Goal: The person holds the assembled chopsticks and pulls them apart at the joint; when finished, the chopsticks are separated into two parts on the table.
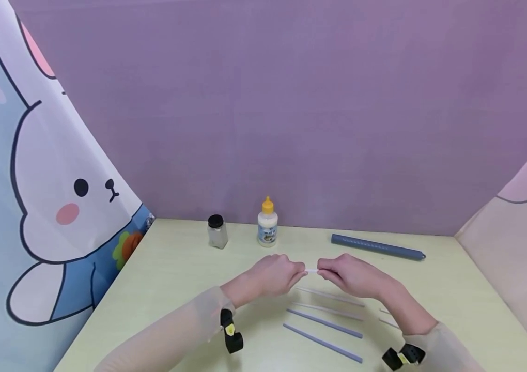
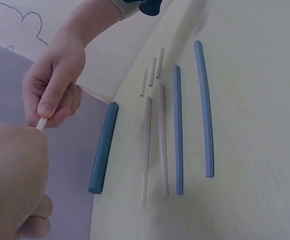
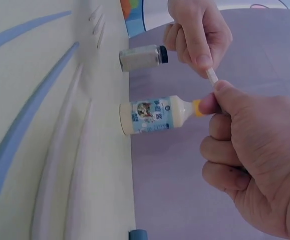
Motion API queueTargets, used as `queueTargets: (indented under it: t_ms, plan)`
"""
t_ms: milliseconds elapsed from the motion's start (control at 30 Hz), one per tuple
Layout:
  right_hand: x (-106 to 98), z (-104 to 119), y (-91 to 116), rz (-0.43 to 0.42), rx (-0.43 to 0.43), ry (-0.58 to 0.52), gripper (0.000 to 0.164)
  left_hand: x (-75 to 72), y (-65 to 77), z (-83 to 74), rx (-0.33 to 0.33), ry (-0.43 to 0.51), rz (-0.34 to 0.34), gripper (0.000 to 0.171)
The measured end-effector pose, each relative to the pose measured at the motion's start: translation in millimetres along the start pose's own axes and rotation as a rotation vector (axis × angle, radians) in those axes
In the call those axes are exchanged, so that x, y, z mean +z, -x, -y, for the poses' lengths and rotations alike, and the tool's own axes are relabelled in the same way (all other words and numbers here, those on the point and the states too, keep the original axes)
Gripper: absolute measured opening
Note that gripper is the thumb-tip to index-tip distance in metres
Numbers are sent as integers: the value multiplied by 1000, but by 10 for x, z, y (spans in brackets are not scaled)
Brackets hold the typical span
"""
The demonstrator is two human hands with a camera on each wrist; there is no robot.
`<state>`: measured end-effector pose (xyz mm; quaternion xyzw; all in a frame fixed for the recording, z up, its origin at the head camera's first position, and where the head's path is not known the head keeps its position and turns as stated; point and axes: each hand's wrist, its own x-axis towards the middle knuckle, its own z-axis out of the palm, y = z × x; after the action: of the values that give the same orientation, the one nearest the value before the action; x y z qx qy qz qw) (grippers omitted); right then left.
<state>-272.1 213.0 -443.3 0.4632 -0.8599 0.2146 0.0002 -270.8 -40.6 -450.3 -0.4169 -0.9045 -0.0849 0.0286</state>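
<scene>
Both hands meet above the table, pinching a short thin white stick [image 1: 311, 270] from its two ends. My left hand [image 1: 278, 274] grips its left end between thumb and bent forefinger. At the other end, the thumb and forefinger of my right hand [image 1: 354, 276] pinch it, the remaining fingers curled in. Only the stick's middle shows between the fingertips, also in the right wrist view. Below the hands lie two long blue sticks [image 1: 324, 323] and two long pale sticks [image 1: 330, 297]. Several shorter pale sticks [image 2: 152, 71] appear beyond them in the left wrist view.
At the table's back stand a squeeze bottle [image 1: 267, 230] with a yellow nozzle cap and a small clear jar [image 1: 217, 235] with a black lid. A dark blue tube [image 1: 377, 247] lies at the back right. Behind the table [image 1: 175, 268] hangs a purple cloth [image 1: 291, 113].
</scene>
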Motion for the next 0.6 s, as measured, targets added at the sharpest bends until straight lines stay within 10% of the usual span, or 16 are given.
queueTargets:
  t_ms: [600]
  plan:
    - [-61,96,31,-49,-29,81,25,-97,94,-84,-19,-62,-28,32]
